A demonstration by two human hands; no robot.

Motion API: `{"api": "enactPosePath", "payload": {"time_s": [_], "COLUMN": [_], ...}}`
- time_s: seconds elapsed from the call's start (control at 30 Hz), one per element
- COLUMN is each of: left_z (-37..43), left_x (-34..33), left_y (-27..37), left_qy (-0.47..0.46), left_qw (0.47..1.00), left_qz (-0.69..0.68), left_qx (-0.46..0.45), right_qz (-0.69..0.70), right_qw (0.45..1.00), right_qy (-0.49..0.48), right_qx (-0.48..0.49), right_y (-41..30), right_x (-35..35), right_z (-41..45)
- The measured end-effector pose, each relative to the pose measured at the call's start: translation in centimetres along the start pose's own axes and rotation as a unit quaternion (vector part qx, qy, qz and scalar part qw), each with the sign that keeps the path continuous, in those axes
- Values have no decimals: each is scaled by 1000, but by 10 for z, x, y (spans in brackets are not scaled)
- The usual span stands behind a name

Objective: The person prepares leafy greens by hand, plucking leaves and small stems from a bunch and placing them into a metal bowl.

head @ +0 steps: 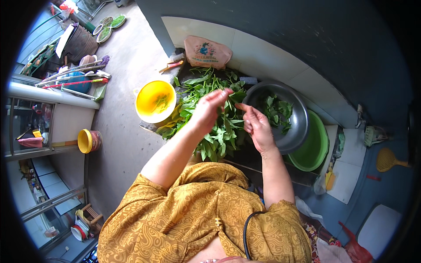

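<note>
A large heap of leafy green stems [210, 131] lies before me. Above it my left hand [213, 105] is raised with thumb and fingers pinched together near a green leaf. My right hand [258, 126] is just to the right, its index finger and thumb pointing towards the left hand; whether it pinches a bit of leaf is not clear. Beside my right hand stands a dark metal basin [297, 131] with some loose leaves [278, 110] in it. A yellow plastic bowl [144, 102] with a few green bits sits left of the heap.
A green basin [314, 144] stands partly under the metal one. Behind the heap, a pink printed bag [208, 52] leans on the wall. A red-handled tool [171, 66] lies near it. On the floor at left are a yellow bucket [85, 141] and several mops or brooms [75, 80].
</note>
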State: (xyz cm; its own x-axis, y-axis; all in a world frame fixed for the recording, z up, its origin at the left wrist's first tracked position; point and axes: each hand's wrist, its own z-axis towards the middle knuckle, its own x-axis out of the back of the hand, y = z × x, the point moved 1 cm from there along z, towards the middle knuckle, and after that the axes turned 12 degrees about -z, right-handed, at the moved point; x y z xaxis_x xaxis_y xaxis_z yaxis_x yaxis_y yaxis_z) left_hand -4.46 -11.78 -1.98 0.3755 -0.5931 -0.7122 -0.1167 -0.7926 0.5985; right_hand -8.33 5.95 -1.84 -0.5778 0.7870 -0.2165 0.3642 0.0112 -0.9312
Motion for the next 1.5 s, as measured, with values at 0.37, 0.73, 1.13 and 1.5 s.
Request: {"api": "enactPosePath", "payload": {"time_s": [0.37, 0.73, 1.13, 1.5], "left_z": [29, 7, 84, 103], "left_x": [41, 94, 208, 131], "left_y": [-6, -26, 0, -16], "left_qy": [36, 128, 233, 209], "left_qw": [997, 896, 883, 892], "left_qz": [66, -423, 403, 395], "left_qx": [2, 53, -51, 61], "right_qz": [268, -392, -592, -365], "right_qw": [963, 877, 796, 922], "right_qy": [29, 66, 123, 9], "right_qx": [10, 269, 3, 129], "right_y": [13, 31, 120, 68], "right_x": [-19, -76, -45, -37], "right_z": [19, 23, 101, 39]}}
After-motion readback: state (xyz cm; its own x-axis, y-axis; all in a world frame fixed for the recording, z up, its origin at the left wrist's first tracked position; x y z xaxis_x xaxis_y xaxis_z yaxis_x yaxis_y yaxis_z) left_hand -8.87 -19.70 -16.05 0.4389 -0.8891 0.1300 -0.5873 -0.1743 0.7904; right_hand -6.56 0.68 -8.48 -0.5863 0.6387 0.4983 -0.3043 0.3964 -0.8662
